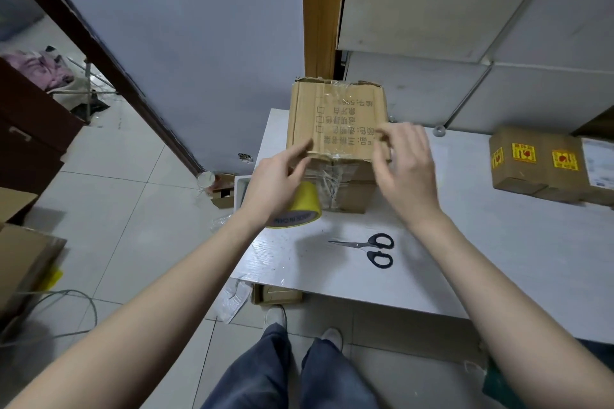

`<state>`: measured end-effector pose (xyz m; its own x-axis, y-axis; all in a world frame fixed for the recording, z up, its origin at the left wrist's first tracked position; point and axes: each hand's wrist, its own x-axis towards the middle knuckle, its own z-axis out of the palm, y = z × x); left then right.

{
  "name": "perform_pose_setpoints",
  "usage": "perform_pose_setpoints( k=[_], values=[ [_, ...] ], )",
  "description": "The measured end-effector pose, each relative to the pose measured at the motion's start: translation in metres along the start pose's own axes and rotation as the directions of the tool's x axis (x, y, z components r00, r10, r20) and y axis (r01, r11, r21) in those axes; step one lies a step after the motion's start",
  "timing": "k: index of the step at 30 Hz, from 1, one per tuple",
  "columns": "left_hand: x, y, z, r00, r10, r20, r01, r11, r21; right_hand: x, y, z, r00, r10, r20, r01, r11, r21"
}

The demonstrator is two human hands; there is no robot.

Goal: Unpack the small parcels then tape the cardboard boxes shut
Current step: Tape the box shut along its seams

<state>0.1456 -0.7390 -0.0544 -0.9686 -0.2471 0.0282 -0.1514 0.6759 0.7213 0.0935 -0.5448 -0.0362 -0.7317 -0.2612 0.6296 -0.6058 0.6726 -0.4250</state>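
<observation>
A brown cardboard box (335, 116) with printed characters and clear tape over its top stands on the white table (498, 242). My left hand (277, 179) reaches its straight fingers to the box's near left edge. My right hand (405, 166) hovers at the near right corner with its fingers loosely bent and blurred, holding nothing that I can make out. A yellow tape roll (304, 206) lies on the table under my left wrist, partly hidden by it. Black-handled scissors (372, 247) lie closed on the table in front of the box.
Two cardboard boxes with yellow-red stickers (535, 163) sit at the table's right. White cabinets (465, 10) rise behind. On the tiled floor lie small boxes (221, 194), a paper cup (206, 179), flat cardboard (23, 262) and cables (66, 295).
</observation>
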Motion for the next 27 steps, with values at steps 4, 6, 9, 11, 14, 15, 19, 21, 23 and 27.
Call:
perform_pose_setpoints(
  k=[4, 6, 9, 11, 14, 15, 19, 21, 23, 27],
  values=[
    [0.003, -0.001, -0.001, 1.000, -0.002, 0.020, 0.001, 0.999, 0.039, 0.031, -0.013, 0.017, 0.871, 0.006, 0.491, 0.037, 0.996, -0.077],
    [0.003, -0.002, -0.003, 1.000, 0.003, 0.021, -0.004, 0.999, 0.048, 0.030, -0.014, 0.027, 0.815, 0.045, 0.578, 0.027, 0.993, -0.115],
    [0.007, -0.004, -0.007, 0.999, -0.005, 0.044, 0.002, 0.998, 0.062, 0.025, -0.013, 0.035, 0.803, 0.027, 0.596, 0.098, 0.979, -0.177],
    [0.011, -0.004, -0.008, 0.998, -0.010, 0.069, 0.005, 0.997, 0.077, 0.018, -0.011, 0.039, 0.753, 0.028, 0.657, 0.183, 0.951, -0.249],
    [0.013, -0.005, -0.006, 0.995, -0.023, 0.101, 0.018, 0.999, 0.050, 0.007, -0.010, 0.046, 0.750, 0.074, 0.658, 0.193, 0.926, -0.324],
    [0.013, -0.006, -0.007, 0.994, -0.026, 0.109, 0.023, 0.999, 0.032, 0.005, -0.012, 0.048, 0.759, 0.083, 0.645, 0.185, 0.923, -0.337],
    [0.011, -0.013, -0.012, 0.989, -0.004, 0.150, 0.004, 1.000, -0.003, 0.002, -0.014, 0.045, 0.756, 0.050, 0.653, 0.177, 0.944, -0.277],
    [0.011, -0.017, -0.017, 0.991, -0.076, 0.109, 0.079, 0.996, -0.029, 0.005, -0.014, 0.031, 0.795, 0.066, 0.603, 0.037, 0.987, -0.157],
    [0.016, -0.020, -0.024, 0.985, -0.156, 0.077, 0.164, 0.982, -0.097, 0.011, -0.013, 0.019, 0.885, 0.170, 0.434, -0.159, 0.985, -0.062],
    [0.035, -0.010, -0.034, 0.941, -0.254, 0.226, 0.295, 0.940, -0.174, 0.037, 0.003, 0.012, 0.693, 0.629, 0.353, -0.657, 0.752, -0.051]
  ],
)
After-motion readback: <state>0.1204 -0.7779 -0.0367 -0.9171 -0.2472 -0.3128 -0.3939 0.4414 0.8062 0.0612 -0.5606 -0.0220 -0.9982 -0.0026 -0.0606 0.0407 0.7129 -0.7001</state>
